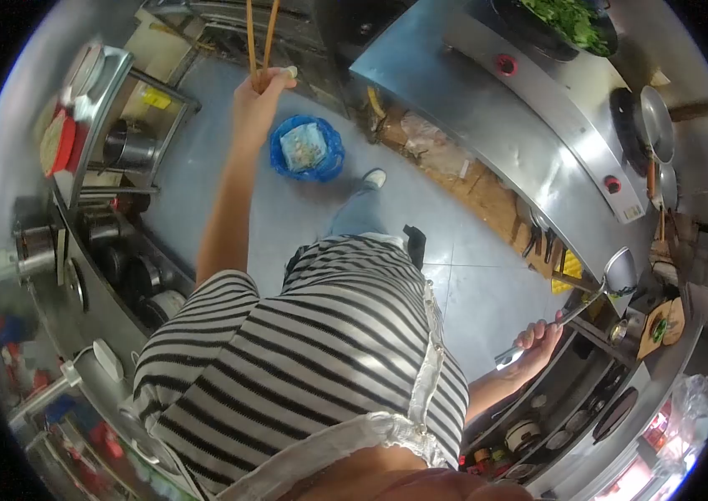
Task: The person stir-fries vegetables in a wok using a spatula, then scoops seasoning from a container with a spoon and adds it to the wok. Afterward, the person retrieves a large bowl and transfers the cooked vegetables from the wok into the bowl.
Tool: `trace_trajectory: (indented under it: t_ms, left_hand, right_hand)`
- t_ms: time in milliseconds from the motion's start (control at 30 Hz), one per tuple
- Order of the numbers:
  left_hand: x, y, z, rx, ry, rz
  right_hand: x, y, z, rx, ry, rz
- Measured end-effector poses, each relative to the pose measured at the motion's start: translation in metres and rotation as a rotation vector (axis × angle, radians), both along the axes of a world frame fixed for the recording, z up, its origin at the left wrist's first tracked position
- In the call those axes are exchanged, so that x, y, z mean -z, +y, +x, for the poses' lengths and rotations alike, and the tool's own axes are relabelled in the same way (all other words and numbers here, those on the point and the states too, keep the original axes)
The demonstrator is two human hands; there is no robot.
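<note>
Ahead, left arm straightened, left hand pinching chopsticks, right hand out sideways, curled round ladle.

grey tiled floor: blue-lined bin | steel stove counter: wok holding leafy greens

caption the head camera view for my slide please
Kitchen work from above: left hand gripping long chopsticks, right hand gripping a metal ladle, blue-lined bin on the floor.
</note>
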State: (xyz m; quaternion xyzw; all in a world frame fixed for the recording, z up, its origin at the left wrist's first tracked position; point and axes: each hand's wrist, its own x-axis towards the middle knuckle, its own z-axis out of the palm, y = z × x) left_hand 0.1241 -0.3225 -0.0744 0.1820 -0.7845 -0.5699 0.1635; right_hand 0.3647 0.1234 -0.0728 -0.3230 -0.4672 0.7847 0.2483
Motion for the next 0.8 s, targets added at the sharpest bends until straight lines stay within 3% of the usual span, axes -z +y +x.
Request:
trace_trajectory:
  t_ms: [33, 100, 267, 333, 533, 733, 800]
  left_hand:
    - [0.009, -0.007, 0.003, -0.011, -0.005, -0.001]
    - [0.048, -0.027, 0.003, -0.094, -0.004, -0.342]
    - [0.101, -0.059, -0.008, -0.223, 0.071, -0.272]
    - [0.099, -0.055, -0.012, -0.281, 0.118, -0.200]
    - [0.041, -0.004, -0.034, -0.121, 0.228, -0.090]
    - [0.004, 0.051, -0.091, 0.029, 0.206, -0.158]
    - [0.005, 0.069, -0.123, 0.145, 0.343, -0.210]
  right_hand:
    - [-0.001, -0.001, 0.000, 0.002, -0.007, 0.009]
    - [-0.001, 0.001, 0.001, -0.011, 0.007, 0.002]
    - [0.004, 0.016, 0.005, 0.004, -0.002, -0.012]
    - [0.007, 0.023, 0.008, -0.012, -0.001, 0.007]
    - [0.004, 0.027, 0.005, 0.039, -0.068, 0.093]
    - [-0.029, 0.027, -0.044, 0.050, -0.095, 0.160]
    - [-0.041, 0.027, -0.066, 0.013, -0.120, 0.295]
